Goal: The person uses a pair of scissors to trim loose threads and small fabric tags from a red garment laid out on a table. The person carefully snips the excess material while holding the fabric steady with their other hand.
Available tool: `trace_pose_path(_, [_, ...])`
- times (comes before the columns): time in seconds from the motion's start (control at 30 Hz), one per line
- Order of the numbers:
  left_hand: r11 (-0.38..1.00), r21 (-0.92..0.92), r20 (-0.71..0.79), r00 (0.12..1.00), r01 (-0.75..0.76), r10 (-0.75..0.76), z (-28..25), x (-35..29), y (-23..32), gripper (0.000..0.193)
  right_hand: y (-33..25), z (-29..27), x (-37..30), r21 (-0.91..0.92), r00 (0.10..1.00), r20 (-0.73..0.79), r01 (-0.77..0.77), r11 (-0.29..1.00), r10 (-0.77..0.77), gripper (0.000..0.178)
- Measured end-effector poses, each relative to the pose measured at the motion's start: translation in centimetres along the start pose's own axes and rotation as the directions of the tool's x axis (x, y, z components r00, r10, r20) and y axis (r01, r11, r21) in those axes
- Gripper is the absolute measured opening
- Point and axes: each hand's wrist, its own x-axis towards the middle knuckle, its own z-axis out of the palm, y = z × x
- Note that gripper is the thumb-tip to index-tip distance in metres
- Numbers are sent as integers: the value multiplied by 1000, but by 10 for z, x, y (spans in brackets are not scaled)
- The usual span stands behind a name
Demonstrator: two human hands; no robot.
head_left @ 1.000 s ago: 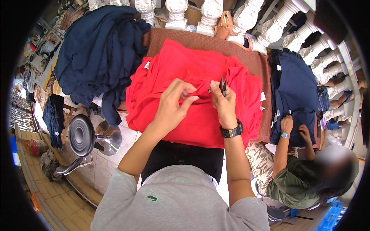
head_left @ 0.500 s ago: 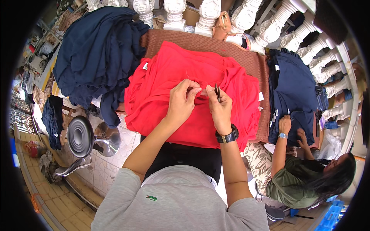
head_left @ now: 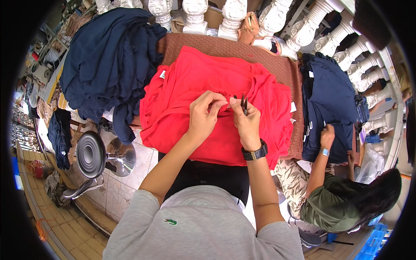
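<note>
A pile of red garments (head_left: 208, 147) lies before me on a table with a brown cover. Above its middle, my left hand (head_left: 204, 116) pinches a small bit of red cloth between thumb and fingertips. Close on its right, my right hand (head_left: 248, 125) pinches the same cloth between thumb and forefinger. Dark thread snips (head_left: 244, 104) are tucked in my right hand, their points upward and a little apart. A dark watch is on my right wrist. A loose thread (head_left: 211, 82) lies on the red cloth beyond my hands.
A tall heap of navy garments (head_left: 112, 60) stands at the left, with a round black stool (head_left: 90, 154) below it. At the right, a co-worker (head_left: 342, 201) handles a navy stack (head_left: 327, 95). White balusters (head_left: 195, 17) line the far side, with a tan bag (head_left: 248, 28) beside them.
My hands hold almost the same place on the red cloth. The co-worker's near hand has moved right across the navy garments, and the other hand has shifted toward the stack's right edge.
</note>
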Motion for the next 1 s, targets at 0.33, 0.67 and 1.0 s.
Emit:
trace_pose_path(0.33, [960, 109, 17, 967, -256, 256, -2, -2, 2, 12, -5, 3, -3, -4, 1000, 11, -16, 1000, 16, 21])
trace_pose_path(0.67, [978, 91, 135, 975, -187, 174, -8, -3, 6, 11, 2, 2, -7, 11, 999, 18, -31, 999, 30, 22])
trace_pose_path(1.0, [997, -47, 108, 993, 53, -48, -11, -9, 4, 1, 7, 8, -34, -194, 965, 193, -138, 971, 175, 55])
